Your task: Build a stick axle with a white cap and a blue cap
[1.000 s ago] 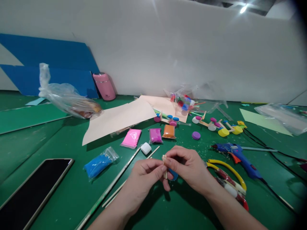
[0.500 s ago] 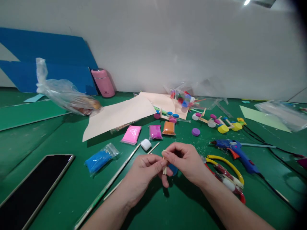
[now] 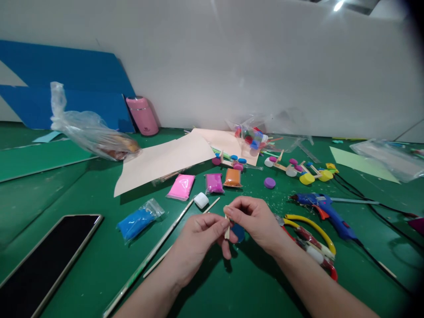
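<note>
Two hands — left hand (image 3: 198,236), right hand (image 3: 255,221) — pinch one stick (image 3: 227,227).

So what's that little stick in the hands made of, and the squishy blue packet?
The little stick, pinched by both the left hand and right hand, looks like pale, matte wood. The blue packet seems to be soft clay in glossy clear plastic that wrinkles and shines.

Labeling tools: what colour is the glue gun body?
Blue, with an orange trigger: glue gun, right of the hands, head view.
</note>
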### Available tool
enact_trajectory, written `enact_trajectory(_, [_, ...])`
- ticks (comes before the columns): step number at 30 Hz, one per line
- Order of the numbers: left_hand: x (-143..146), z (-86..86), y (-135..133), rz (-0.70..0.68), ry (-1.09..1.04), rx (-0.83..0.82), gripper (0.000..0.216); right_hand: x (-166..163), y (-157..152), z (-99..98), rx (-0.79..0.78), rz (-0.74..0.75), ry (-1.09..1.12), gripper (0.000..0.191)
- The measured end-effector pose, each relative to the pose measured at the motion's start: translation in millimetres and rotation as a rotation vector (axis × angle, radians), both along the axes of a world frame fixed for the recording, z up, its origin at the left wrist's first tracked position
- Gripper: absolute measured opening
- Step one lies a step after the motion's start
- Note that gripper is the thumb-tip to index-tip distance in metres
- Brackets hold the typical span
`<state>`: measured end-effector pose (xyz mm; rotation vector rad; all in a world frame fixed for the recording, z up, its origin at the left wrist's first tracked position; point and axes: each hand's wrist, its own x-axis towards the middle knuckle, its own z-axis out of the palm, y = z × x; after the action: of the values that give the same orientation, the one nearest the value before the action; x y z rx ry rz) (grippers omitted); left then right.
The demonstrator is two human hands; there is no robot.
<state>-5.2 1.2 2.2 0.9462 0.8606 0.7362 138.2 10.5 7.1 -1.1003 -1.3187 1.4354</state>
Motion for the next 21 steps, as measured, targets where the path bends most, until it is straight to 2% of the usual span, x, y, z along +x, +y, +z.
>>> enact_trajectory(4, [-0.2, 3.7, 0.5, 0.015, 0.127, 0.112, 0.024, -1.0, -0.7, 2.5, -0.023, 0.078, 0.029, 0.022])
enact_trajectory(6, [-0.3, 4.6, 1.3, 0.022, 0.150, 0.156, 0.022, 1.7, 0.1, 5.8, 0.013, 0.058, -0.030, 0.023])
enact_trajectory(10, [-2.3, 5.0, 4.1, 0.130, 0.156, 0.201, 0.017, 15.0, -2.3, 16.5, 0.140, -0.050, -0.233, 0.023])
enact_trajectory(13, [-6.3, 10.4, 3.7, 0.191, 0.279, 0.303, 0.019, 25.0, -13.7, 23.4, 0.176, 0.066, -0.463, 0.024])
enact_trajectory(15, [-9.4, 15.8, -1.0, 0.136, 0.478, 0.448, 0.023, 28.4, -24.7, 24.1, 0.211, 0.157, -0.676, 0.022])
enact_trajectory(19, [-12.9, 17.3, -20.4, -0.237, 0.885, 0.813, 0.027, 26.9, -43.9, 15.0, 0.335, 0.275, -1.003, 0.017])
enact_trajectory(21, [-13.2, 12.0, -30.3, -0.321, 1.035, 0.900, 0.027, 23.9, -48.9, 8.2, 0.368, 0.311, -1.072, 0.016])
